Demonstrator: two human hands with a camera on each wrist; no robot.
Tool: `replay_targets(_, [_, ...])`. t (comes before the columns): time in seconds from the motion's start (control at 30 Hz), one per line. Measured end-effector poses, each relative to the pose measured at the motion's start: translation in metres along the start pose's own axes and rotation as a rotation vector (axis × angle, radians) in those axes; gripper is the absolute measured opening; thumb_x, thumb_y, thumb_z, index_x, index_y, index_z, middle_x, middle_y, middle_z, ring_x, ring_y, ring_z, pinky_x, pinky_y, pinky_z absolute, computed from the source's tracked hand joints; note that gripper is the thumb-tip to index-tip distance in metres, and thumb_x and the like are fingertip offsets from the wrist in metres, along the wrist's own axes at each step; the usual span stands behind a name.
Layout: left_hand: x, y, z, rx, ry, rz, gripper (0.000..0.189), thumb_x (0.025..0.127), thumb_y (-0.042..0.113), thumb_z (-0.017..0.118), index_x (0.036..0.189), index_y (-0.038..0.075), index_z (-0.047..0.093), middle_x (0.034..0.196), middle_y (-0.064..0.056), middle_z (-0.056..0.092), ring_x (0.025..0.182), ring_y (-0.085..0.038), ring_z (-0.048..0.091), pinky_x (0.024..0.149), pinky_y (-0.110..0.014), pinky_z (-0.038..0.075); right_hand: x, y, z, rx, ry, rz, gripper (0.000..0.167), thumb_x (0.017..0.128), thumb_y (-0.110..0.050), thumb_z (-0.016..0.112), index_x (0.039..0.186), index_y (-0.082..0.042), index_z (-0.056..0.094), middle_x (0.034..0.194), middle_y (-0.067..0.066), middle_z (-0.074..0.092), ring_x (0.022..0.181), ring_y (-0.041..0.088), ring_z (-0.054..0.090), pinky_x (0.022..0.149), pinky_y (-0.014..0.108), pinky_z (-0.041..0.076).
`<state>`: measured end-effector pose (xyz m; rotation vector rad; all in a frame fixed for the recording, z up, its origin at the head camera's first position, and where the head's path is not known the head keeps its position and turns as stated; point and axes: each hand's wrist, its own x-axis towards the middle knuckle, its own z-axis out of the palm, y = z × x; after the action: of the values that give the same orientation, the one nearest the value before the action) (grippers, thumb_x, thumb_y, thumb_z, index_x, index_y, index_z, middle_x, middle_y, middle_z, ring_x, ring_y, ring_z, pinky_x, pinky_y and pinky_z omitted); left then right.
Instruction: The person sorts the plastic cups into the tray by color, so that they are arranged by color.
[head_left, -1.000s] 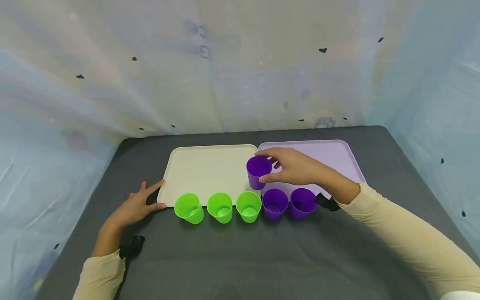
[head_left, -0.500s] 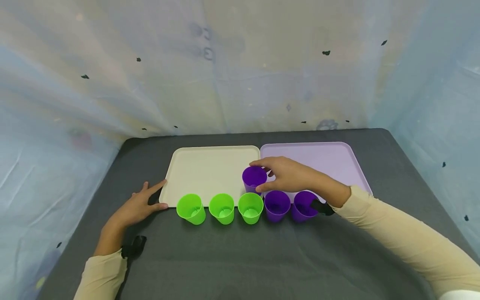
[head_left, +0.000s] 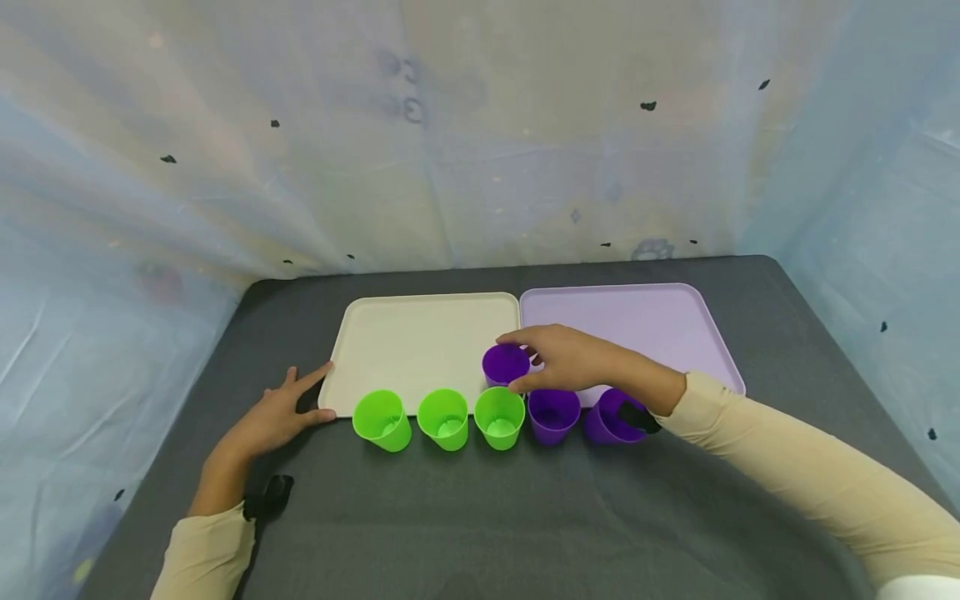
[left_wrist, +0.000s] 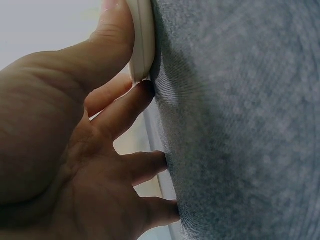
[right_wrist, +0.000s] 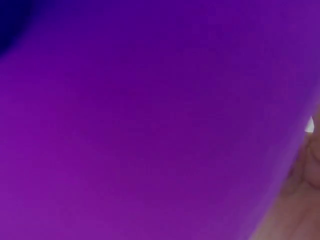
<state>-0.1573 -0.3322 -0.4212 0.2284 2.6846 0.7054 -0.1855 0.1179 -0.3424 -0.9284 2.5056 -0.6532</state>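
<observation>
My right hand [head_left: 566, 358] holds a purple cup [head_left: 506, 364] between thumb and fingers, low over the cream tray's front right corner. That cup is upright, its lower part hidden behind a green cup [head_left: 499, 418]. My left hand [head_left: 273, 421] lies with fingers spread at the left edge of the cream tray [head_left: 420, 333]. In the left wrist view its thumb presses on the tray's rim [left_wrist: 144, 40] while other fingertips touch the dark cloth [left_wrist: 240, 125]. A purple surface [right_wrist: 160, 125] fills most of the right wrist view.
Two more green cups [head_left: 443, 419] [head_left: 382, 421] continue the front row to the left. Two purple cups [head_left: 553, 415] [head_left: 609, 419] stand to the right; the black wrist camera [head_left: 637, 415] overlaps the outer one. A lilac tray [head_left: 637, 312] adjoins the cream one.
My right hand has lowered the purple cup forward and slightly left, toward the row. The outermost purple cup now leans rightward at the wrist camera. My left hand stays at the tray edge.
</observation>
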Motion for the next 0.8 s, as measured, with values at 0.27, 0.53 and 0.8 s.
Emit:
replay_targets(0.27, [-0.0004, 0.0006, -0.0004, 0.004, 0.0, -0.01, 0.093, 0.09, 0.054, 0.065, 0.161, 0.02, 0.016, 0.156, -0.044, -0.005, 0.135, -0.074, -0.004, 0.099, -0.086, 0.005, 0.0016, -0.0009, 0.0011, -0.008, 0.008, -0.016, 0.07, 0.091, -0.038, 0.072, 0.148, -0.007, 0.046, 0.144, 0.011, 0.056, 0.113, 0.026, 0.068, 0.103, 0.041, 0.051])
replay_targets(0.53, [0.0006, 0.0004, 0.0001, 0.005, -0.003, -0.005, 0.094, 0.09, 0.055, 0.066, 0.161, 0.02, 0.015, 0.156, -0.044, -0.004, 0.137, -0.073, -0.003, 0.101, -0.085, 0.004, 0.0045, -0.0031, 0.0012, 0.006, 0.022, -0.005, 0.068, 0.09, -0.034, 0.073, 0.147, -0.007, 0.046, 0.145, 0.01, 0.055, 0.115, 0.027, 0.068, 0.103, 0.042, 0.051])
replay_targets(0.8, [0.001, 0.0023, -0.002, 0.004, 0.0, -0.005, 0.094, 0.09, 0.052, 0.067, 0.161, 0.019, 0.016, 0.156, -0.044, -0.003, 0.137, -0.072, -0.004, 0.102, -0.085, 0.003, 0.0057, -0.0034, 0.001, 0.042, 0.026, -0.006, 0.07, 0.09, -0.032, 0.073, 0.149, -0.007, 0.044, 0.15, 0.009, 0.051, 0.12, 0.027, 0.065, 0.102, 0.041, 0.051])
